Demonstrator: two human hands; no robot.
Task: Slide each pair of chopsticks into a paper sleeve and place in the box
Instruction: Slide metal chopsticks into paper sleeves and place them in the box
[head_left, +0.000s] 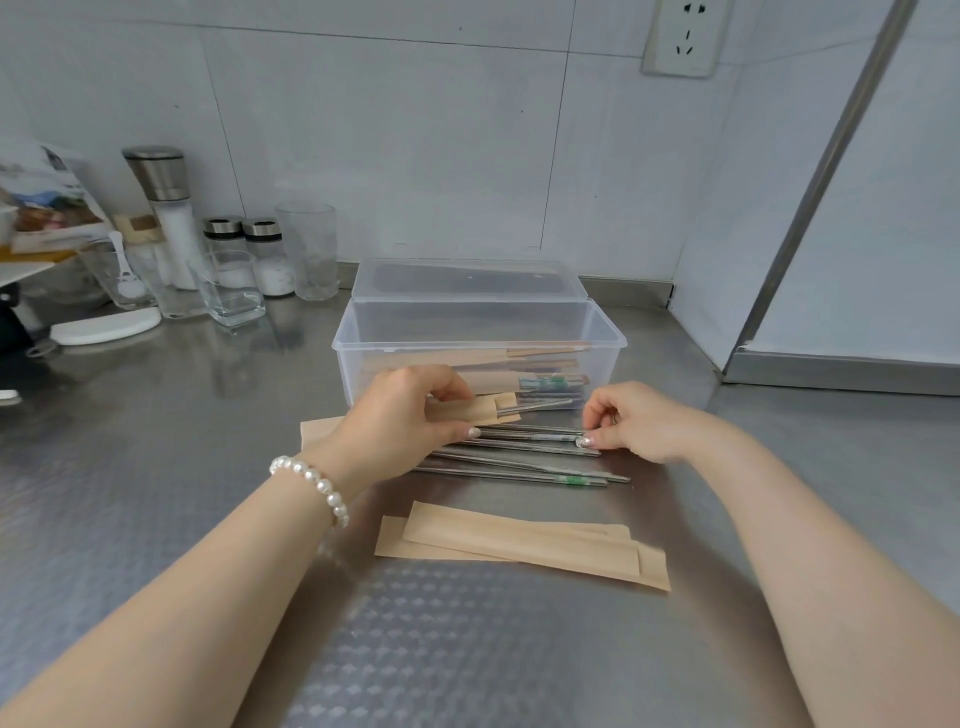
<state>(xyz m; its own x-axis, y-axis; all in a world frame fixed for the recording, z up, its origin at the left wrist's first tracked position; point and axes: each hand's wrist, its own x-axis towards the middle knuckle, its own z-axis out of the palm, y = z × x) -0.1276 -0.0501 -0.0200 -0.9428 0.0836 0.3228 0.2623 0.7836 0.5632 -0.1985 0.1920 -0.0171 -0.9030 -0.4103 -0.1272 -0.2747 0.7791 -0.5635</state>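
My left hand (410, 415) grips a tan paper sleeve (478, 410) just in front of the clear plastic box (478, 340); a metal chopstick pair pokes out of the sleeve's right end. My right hand (628, 423) pinches the right ends of a metal chopstick pair (535, 435) lying on the steel counter. Several more loose metal chopsticks (519, 470) lie just below, one pair with green bands. A small stack of empty paper sleeves (524, 545) rests nearer me. Inside the box are several sleeved pairs.
The box's clear lid (467, 280) lies behind the box by the tiled wall. At the back left stand a grinder (163, 208), shakers (260, 254), glasses (309, 249) and a white lid (106, 327). A steel ledge (841, 371) runs at the right.
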